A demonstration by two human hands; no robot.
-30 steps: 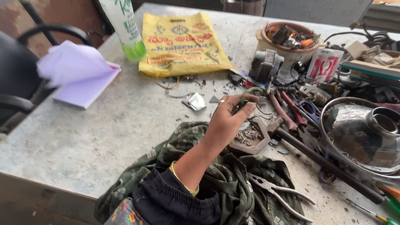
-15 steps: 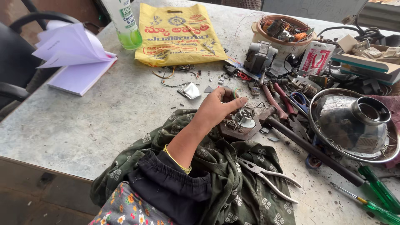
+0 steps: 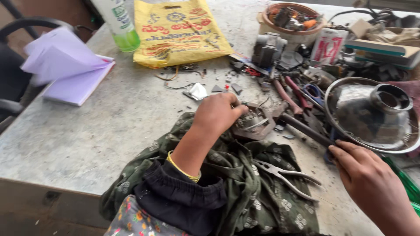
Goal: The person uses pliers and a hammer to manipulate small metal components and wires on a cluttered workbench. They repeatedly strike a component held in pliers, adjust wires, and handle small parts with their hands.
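Note:
My left hand (image 3: 218, 114) rests on a green patterned cloth (image 3: 245, 188) with its fingers curled down onto a small brown metal part with wires (image 3: 253, 124). A yellow bangle sits on that wrist. My right hand (image 3: 369, 185) comes in from the lower right, fingers stretched out. Its fingertips touch the near rim of a shiny chrome reflector bowl (image 3: 372, 116), beside the end of a dark metal rod (image 3: 304, 129). Silver pliers (image 3: 284, 175) lie on the cloth between my two hands.
A yellow printed bag (image 3: 179, 32), a green bottle (image 3: 120, 26) and a purple notepad (image 3: 72, 72) lie at the back left of the grey table (image 3: 87, 135). A bowl of parts (image 3: 293, 17), red-handled tools (image 3: 293, 91) and boxes (image 3: 380, 46) crowd the back right.
My right hand has come into view at the lower right, by the reflector. My left hand has dropped from a raised pinch onto the metal part.

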